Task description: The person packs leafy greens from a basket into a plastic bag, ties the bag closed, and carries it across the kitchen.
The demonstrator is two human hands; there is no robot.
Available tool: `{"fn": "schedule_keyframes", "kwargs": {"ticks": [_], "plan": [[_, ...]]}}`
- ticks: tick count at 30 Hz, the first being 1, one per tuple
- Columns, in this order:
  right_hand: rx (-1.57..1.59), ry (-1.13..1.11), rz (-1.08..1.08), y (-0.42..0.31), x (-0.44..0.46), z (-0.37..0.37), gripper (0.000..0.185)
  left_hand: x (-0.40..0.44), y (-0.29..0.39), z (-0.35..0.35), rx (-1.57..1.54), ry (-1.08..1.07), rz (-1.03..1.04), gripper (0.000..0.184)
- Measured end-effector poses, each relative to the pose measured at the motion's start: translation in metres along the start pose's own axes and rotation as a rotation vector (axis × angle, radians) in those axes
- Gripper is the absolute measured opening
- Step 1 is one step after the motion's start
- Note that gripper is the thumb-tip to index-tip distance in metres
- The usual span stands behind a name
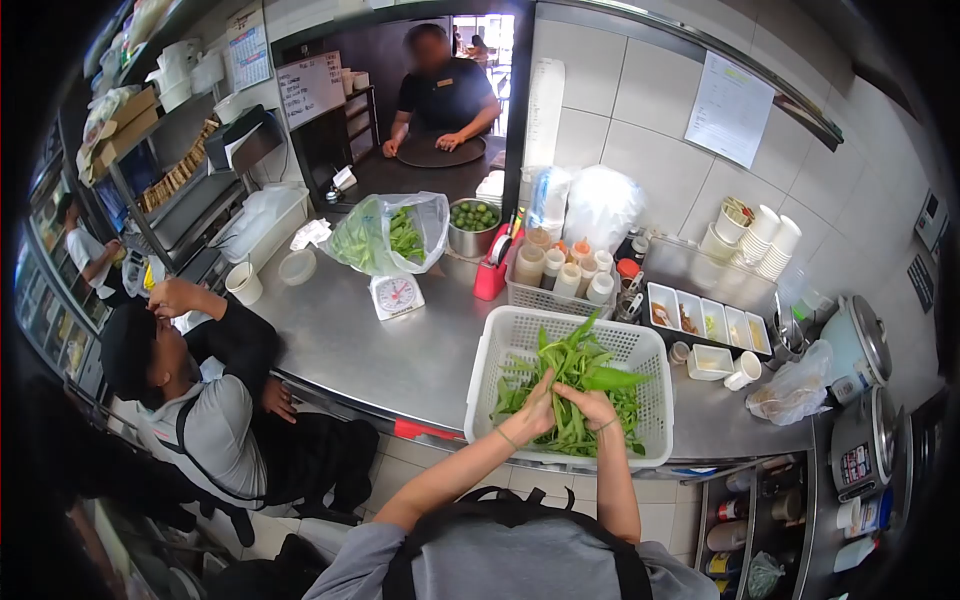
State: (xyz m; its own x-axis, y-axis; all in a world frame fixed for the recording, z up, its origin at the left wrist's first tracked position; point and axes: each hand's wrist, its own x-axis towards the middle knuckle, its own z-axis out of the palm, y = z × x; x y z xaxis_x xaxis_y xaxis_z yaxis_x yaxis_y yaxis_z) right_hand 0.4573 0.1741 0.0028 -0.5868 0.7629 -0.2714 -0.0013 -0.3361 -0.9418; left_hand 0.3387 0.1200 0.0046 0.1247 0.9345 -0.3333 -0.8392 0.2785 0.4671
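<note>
Grey shirt (520,570) lay at six o'clock, while the left hand (541,408) and right hand (591,408) had fingers closed on greens (574,356) in the basket (655,400) at twelve, where a light, low grip seemed likeliest to spare leaves.

Leafy greens (572,358) hide some fingers of my left hand (538,410) and right hand (592,408), and most of the floor of the white basket (480,385). The bottom edge cuts off my grey shirt (510,562). Numbers on the weighing scale (397,297), handwriting on the whiteboard (310,88) and print on the wall sheet (730,108) are too small to read.
</note>
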Motion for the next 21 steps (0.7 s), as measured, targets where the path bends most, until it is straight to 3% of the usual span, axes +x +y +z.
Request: {"fn": "schedule_keyframes", "kwargs": {"ticks": [1, 2, 5, 10, 13, 14, 17, 18, 20, 21], "plan": [[0.045, -0.01, 0.118, 0.0, 0.002, -0.002, 0.052, -0.001, 0.001, 0.0, -0.049, -0.038, -0.049, 0.06], [0.029, 0.028, -0.106, -0.012, -0.007, 0.007, 0.054, -0.008, 0.01, 0.01, -0.039, -0.008, -0.086, 0.065], [0.019, 0.142, -0.245, -0.015, -0.005, 0.009, 0.051, -0.011, 0.021, 0.013, 0.063, -0.112, -0.017, 0.064], [-0.073, 0.211, -0.237, -0.018, 0.007, -0.014, 0.044, -0.01, 0.04, -0.003, 0.383, -0.057, -0.045, 0.052], [-0.026, 0.221, -0.434, -0.045, -0.008, -0.017, 0.046, -0.034, 0.075, 0.007, 0.964, -0.072, -0.03, 0.045], [0.056, 0.251, -0.389, -0.047, -0.011, -0.021, 0.052, -0.035, 0.085, 0.001, 1.14, -0.13, -0.009, 0.042], [-0.052, 0.305, -0.476, -0.041, -0.006, -0.031, 0.058, -0.014, 0.101, -0.036, 1.789, -0.262, 0.283, 0.041], [-0.084, 0.307, -0.377, -0.035, -0.002, -0.037, 0.059, -0.026, 0.11, -0.026, 1.83, -0.332, 0.453, 0.04], [-0.074, 0.286, -0.414, -0.03, -0.004, -0.046, 0.058, -0.047, 0.142, 0.008, 1.755, -0.18, 0.294, 0.037], [-0.07, 0.272, -0.436, -0.035, -0.004, -0.047, 0.058, -0.055, 0.161, 0.021, 1.911, 0.002, 0.554, 0.037]]}}
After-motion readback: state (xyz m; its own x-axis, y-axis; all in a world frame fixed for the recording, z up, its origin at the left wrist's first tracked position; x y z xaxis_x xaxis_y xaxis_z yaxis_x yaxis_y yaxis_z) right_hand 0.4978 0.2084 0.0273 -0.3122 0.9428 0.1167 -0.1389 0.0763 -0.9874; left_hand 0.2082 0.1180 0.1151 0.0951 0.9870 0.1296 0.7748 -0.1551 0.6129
